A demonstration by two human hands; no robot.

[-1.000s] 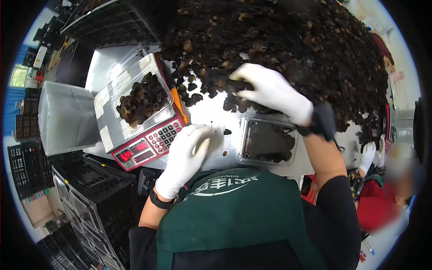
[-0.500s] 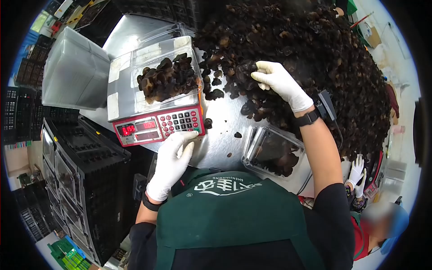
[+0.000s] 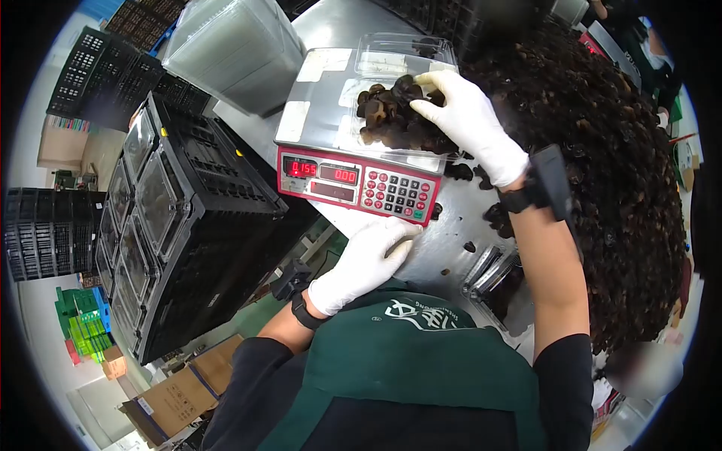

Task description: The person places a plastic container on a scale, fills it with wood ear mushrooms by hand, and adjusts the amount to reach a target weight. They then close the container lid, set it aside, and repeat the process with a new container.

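My right hand (image 3: 468, 124), in a white glove, is over the clear plastic tray (image 3: 444, 159) on the scale. Thumb and forefinger hold a dark wood ear mushroom (image 3: 407, 88) against the others heaped in that tray. The red and silver weighing scale (image 3: 359, 184) shows 0.155 on its lit display. My left hand (image 3: 370, 254), gloved too, rests by the scale's front edge below the keypad, its thumb apart from the fingers and nothing in it.
A huge pile of wood ear mushrooms (image 3: 624, 188) covers the right of the metal table. Stacked clear trays (image 3: 229, 56) stand behind left. Black crates (image 3: 218, 248) rise at the left. Another tray (image 3: 492, 278) lies near my apron. Cardboard boxes (image 3: 177, 398) sit lower left.
My right hand has gone from the pile to the tray on the scale, with a mushroom. My left hand stays at the scale's front edge. The view has turned left; the reading is unchanged.
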